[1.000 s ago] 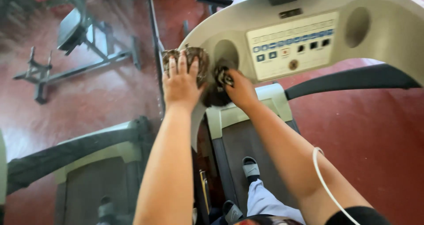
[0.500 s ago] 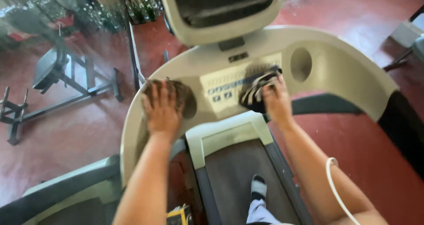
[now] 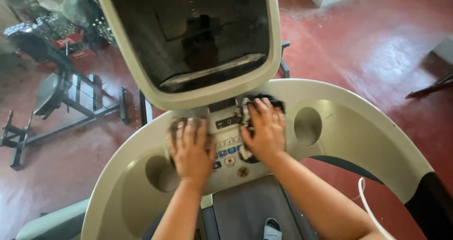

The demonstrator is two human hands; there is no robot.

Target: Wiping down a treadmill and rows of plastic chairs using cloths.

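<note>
Wiping treadmill console: left hand flat, fingers spread on a grey rag; right hand fingers splayed, pressing dark cloth by button panel. Screen above looks unwiped, likely needs passes.

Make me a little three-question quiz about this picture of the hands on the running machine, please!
1. True or false: both hands press cloths onto the treadmill console.
2. Which hand covers part of the button panel? A) left hand B) right hand C) neither
3. Fill in: the big screen above the hands is ____ (lit or dark).

Key
1. True: the left hand lies flat on a grey cloth and the right hand on a dark cloth.
2. B
3. dark
</note>
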